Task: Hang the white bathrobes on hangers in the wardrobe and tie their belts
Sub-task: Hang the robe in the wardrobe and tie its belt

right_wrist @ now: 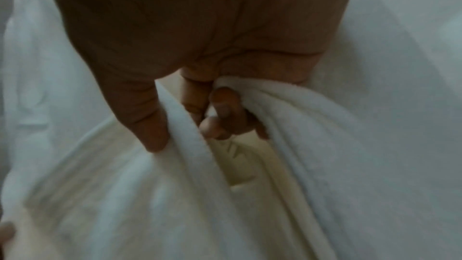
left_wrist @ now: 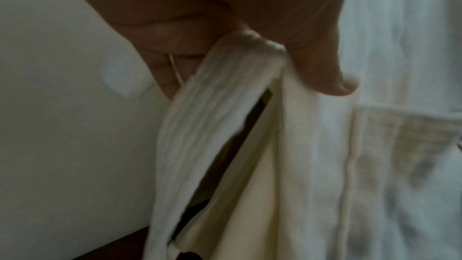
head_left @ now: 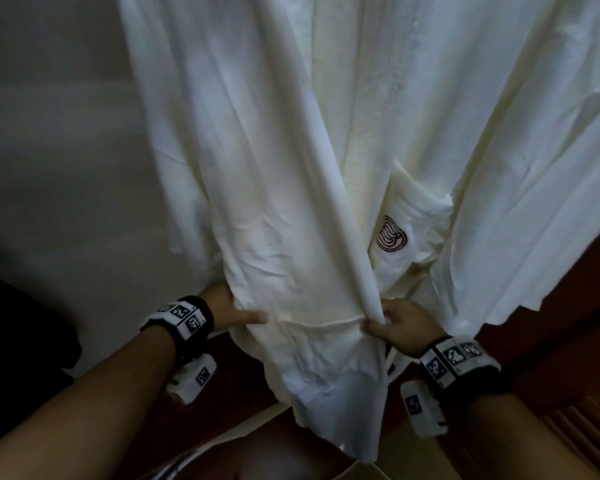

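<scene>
A white bathrobe (head_left: 291, 150) hangs in front of me and fills the upper head view. Its chest pocket (head_left: 416, 216) carries a dark red spiral logo (head_left: 391, 234). My left hand (head_left: 236, 311) grips the robe's left side low down. In the left wrist view my thumb (left_wrist: 325, 70) pinches a ribbed white belt strip (left_wrist: 212, 116) against my fingers. My right hand (head_left: 395, 329) grips the robe's thick front edge band (head_left: 347, 220). In the right wrist view its fingers (right_wrist: 225, 114) curl round folds of that cloth (right_wrist: 287, 126). The hanger is out of view.
More white robe cloth (head_left: 541, 168) hangs to the right. A pale wall (head_left: 49, 168) stands at the left with a dark shape (head_left: 18, 341) low beside it. Dark wood (head_left: 575, 341) lies below and to the right. A light panel (head_left: 378, 471) sits at the bottom edge.
</scene>
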